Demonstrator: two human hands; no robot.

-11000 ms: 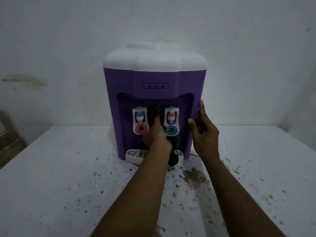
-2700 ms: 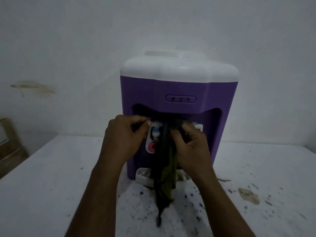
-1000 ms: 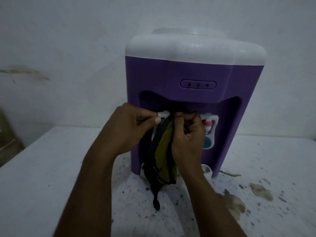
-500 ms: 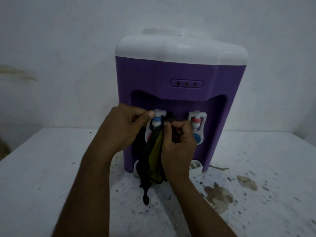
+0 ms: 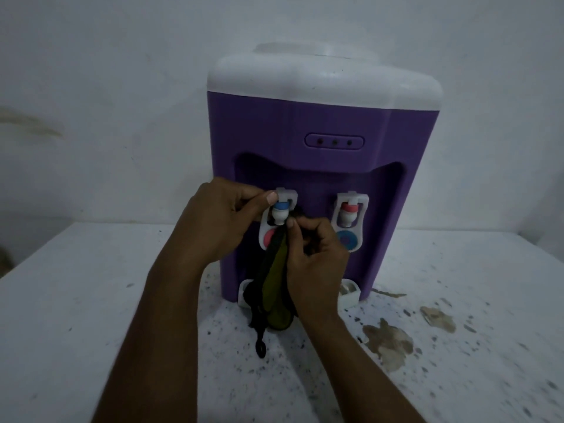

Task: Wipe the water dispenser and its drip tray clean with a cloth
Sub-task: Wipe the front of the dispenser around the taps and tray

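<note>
A purple water dispenser (image 5: pixel 323 126) with a white top stands on a white table (image 5: pixel 76 300) against the wall. Its recess holds a left tap (image 5: pixel 280 212) and a right tap (image 5: pixel 349 213). My left hand (image 5: pixel 219 221) is curled beside the left tap, thumb tip against the tap's white bracket. My right hand (image 5: pixel 314 264) grips a dark cloth with a yellow-green side (image 5: pixel 274 291), its fingertips just under the left tap spout. The cloth hangs down over the white drip tray (image 5: pixel 349 293), hiding most of it.
The tabletop is speckled with dark spots, and brown stains (image 5: pixel 389 343) lie right of the dispenser's base. A white wall stands close behind. Open tabletop stretches to the left and right.
The view has shifted, so the dispenser sits further right and larger. My right hand with the cloth has moved from between the taps to under the left tap spout.
</note>
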